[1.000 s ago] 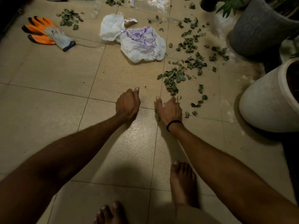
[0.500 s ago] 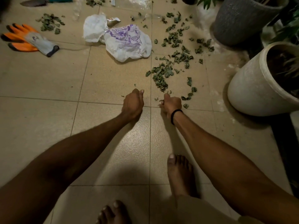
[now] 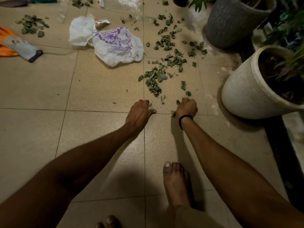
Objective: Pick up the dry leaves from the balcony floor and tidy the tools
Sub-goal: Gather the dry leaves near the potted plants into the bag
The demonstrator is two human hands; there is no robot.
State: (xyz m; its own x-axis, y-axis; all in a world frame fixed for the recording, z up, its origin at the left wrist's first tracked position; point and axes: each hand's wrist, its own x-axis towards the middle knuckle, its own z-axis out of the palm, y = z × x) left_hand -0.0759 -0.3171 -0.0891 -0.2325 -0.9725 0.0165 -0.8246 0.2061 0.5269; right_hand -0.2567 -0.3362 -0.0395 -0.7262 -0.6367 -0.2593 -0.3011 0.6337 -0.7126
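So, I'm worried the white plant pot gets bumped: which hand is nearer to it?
Right. The right hand sits just left of the white plant pot, among the dry leaves; the left hand rests on the floor farther left.

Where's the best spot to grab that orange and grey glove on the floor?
Pinch the grey cuff of the glove from the right: it lies flat, cuff end pointing that way, orange fingers running off the left edge.

Tile flr w/ dry leaves, plastic bag, glove, white pot.
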